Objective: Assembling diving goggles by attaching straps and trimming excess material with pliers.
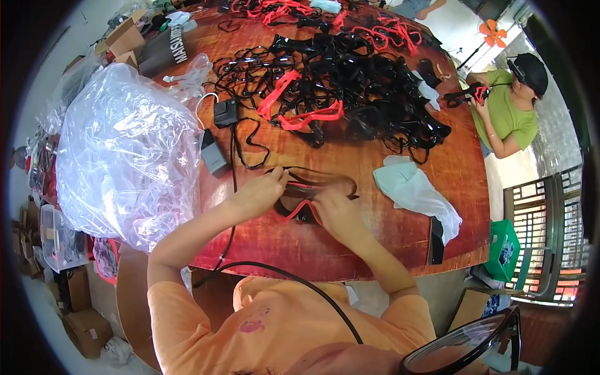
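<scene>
One pr. blk/red goggles: L grip pinching strap, R grip holding rim.

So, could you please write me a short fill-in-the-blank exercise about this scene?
The left hand and right hand touch goggles whose frame is coloured ____.
Most of the heap on the table is coloured ____.
The big clear plastic bag is to the ____ of both hands.
The blades of the fan are coloured ____.

Missing words: red; black; left; orange.
</scene>
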A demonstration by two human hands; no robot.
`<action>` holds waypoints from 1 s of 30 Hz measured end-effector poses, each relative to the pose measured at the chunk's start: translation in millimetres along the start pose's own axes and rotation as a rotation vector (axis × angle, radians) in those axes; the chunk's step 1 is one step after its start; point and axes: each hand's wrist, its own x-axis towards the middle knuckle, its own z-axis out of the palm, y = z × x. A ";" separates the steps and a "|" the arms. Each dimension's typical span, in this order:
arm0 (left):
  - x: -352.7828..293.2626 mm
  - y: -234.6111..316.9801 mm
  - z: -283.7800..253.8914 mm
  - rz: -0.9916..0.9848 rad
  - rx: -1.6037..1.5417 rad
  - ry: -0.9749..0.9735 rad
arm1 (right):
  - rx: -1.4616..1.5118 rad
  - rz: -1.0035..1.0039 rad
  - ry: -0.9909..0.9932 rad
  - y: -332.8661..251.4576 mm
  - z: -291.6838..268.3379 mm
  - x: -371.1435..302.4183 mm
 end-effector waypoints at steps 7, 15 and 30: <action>-8.9 -3.1 11.8 0.170 -0.111 0.366 | -0.015 0.144 -0.220 -1.2 -7.2 -9.6; -26.7 21.9 41.7 0.472 0.296 0.365 | 0.049 0.237 -0.198 -13.3 -12.6 -10.8; -22.9 -11.0 48.5 0.194 -0.341 0.177 | 0.475 0.391 -0.310 11.6 -7.7 0.2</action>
